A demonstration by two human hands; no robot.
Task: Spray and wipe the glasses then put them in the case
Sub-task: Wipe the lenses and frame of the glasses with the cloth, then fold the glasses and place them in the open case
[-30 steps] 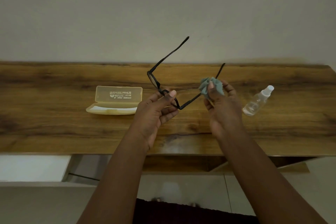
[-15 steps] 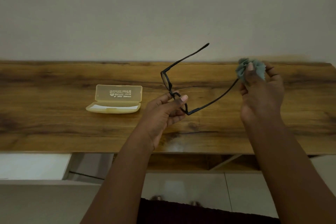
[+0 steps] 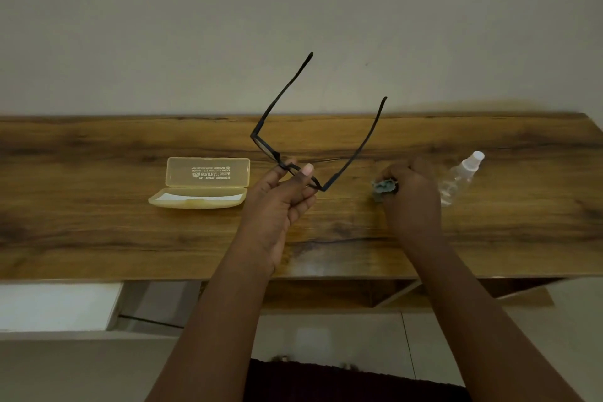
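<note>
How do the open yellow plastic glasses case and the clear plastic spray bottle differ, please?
The yellow plastic glasses case is a flat box with its lid raised; the clear plastic spray bottle is slim, rounded, capped and lying on its side. The case is tinted yellow; the bottle is colourless. Both rest untouched on the wooden table.

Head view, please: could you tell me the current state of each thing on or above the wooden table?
Black-framed glasses: temples unfolded, held up in the left hand.
Translucent yellow plastic case: lid open, lying on the wooden table.
Crumpled teal cloth: bunched in the right hand, low at the table.
Clear plastic spray bottle: capped, lying on its side.
</note>
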